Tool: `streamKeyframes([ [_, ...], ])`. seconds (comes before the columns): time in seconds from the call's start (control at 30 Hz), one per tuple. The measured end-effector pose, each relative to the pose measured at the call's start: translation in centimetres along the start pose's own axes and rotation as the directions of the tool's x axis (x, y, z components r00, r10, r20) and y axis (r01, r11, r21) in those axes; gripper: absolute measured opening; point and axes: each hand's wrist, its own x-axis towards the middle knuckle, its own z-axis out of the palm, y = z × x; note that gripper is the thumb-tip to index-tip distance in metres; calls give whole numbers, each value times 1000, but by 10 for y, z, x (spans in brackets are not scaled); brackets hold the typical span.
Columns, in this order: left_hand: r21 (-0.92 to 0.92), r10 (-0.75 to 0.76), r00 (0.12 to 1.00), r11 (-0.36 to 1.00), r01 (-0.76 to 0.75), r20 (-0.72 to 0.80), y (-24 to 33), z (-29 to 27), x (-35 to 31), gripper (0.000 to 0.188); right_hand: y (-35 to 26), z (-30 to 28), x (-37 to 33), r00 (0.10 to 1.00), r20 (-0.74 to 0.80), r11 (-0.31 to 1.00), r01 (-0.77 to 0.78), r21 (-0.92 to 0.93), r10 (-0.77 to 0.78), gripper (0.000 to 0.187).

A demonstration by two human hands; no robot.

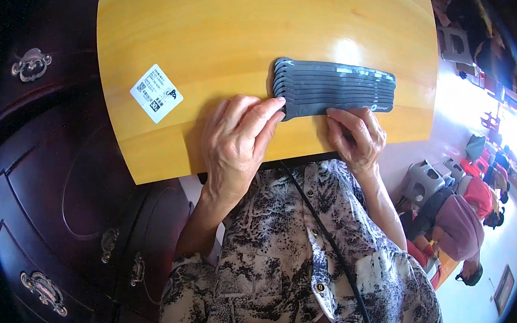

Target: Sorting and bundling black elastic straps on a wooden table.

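Note:
On the yellow wooden tabletop lies a stack of dark grey flat strips (pixel 334 86). They overlap in a fanned row, with rounded ends at the left and a small pale mark at the near right corner. My left hand (pixel 236 130) pinches the near left corner of the strips between thumb and fingers. At the near edge, toward the right, my right hand (pixel 358 135) has curled fingers and holds the lowest strip by its border. Both wrists rest close to the table's near edge.
A white card with printing (pixel 156 93) lies on the table (pixel 219 29) at the left. Dark carved cabinets with metal handles (pixel 43 290) stand to the left. On the right are grey plastic stools (pixel 423 182) and other people (pixel 459 224) seated.

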Motion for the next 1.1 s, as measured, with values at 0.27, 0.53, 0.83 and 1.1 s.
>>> streamKeyframes([
  [0.27, 34, 54, 998, 998, -54, -17, -3, 7, -2, 28, 5, 2, -1, 1000, -31, 1000, -3, -21, 2, 24],
  [0.53, 83, 102, 995, 991, -102, 6, -2, 10, -2, 35, 8, 2, -4, 1000, -19, 1000, -17, 11, 17, 21],
  [0.83, 116, 90, 994, 989, -96, 55, 2, 11, -2, 36, 9, 1, -5, 999, -32, 1000, -25, 15, 25, 21],
  [1.1, 206, 72, 994, 975, -87, 79, 9, 9, 0, 46, 8, -5, -5, 1000, -8, 1000, -12, 7, 12, 21],
])
